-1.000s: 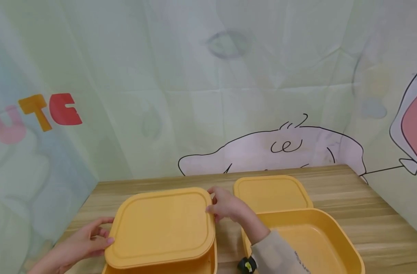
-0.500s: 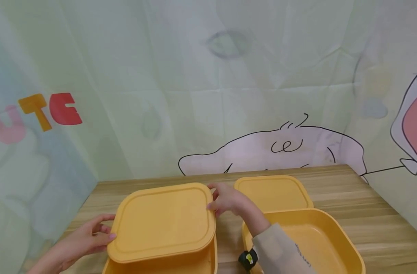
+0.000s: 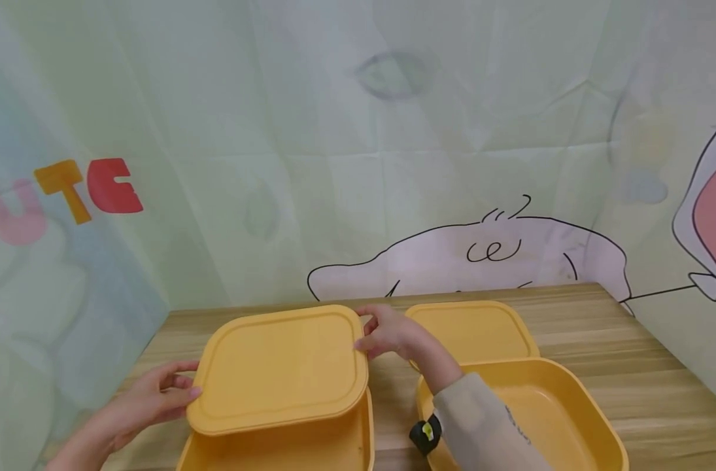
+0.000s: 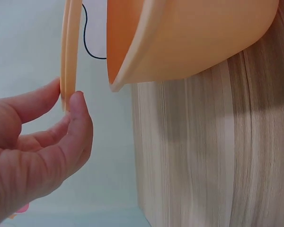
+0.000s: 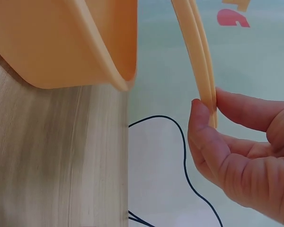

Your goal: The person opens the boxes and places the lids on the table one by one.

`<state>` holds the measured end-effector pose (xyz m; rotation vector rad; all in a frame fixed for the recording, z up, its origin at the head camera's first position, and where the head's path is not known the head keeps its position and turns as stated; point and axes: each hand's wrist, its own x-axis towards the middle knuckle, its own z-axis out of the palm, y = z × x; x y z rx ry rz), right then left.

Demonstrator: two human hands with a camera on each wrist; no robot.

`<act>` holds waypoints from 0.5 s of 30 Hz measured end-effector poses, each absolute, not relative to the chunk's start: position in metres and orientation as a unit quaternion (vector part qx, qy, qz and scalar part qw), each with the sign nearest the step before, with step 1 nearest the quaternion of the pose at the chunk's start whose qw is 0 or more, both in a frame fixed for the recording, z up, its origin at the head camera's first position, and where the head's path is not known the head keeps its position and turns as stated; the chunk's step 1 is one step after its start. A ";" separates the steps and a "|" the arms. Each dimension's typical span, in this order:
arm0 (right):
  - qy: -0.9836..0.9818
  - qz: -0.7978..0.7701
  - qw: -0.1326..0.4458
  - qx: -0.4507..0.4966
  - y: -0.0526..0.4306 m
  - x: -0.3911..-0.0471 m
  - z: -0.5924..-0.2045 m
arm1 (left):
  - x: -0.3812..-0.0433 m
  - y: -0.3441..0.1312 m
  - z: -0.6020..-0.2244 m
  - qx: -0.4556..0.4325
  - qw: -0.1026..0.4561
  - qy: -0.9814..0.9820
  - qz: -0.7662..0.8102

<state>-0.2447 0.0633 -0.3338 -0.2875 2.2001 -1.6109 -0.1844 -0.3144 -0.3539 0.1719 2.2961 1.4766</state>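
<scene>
A yellow rounded rectangular lid is held up between both hands in the head view. My left hand pinches its left edge between thumb and fingers. At the opposite edge, my right hand grips the lid the same way. Below it stands a deep yellow box, its opening partly covered from view by the lid. Both wrist views show the lid's edge apart from the box rim, with a gap between them. The box's front end is cut off by the frame.
To the right stands a second yellow box without a lid on it, partly behind the right sleeve. Another yellow lid lies behind it on the wood-grain table. A printed cloth hangs behind the table.
The lid has risen and shifted slightly away, with both hands moving along with it. More of the left box's inside now shows. The right box and its lid have stayed put.
</scene>
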 end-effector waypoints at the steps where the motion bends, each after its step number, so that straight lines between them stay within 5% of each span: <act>1: 0.784 -0.578 0.199 -0.104 0.063 -0.246 -0.334 | -0.185 -0.314 -0.354 0.060 0.200 0.823 0.529; 15: 0.784 -0.586 0.177 -0.102 0.062 -0.256 -0.338 | -0.196 -0.315 -0.354 0.067 0.184 0.826 0.529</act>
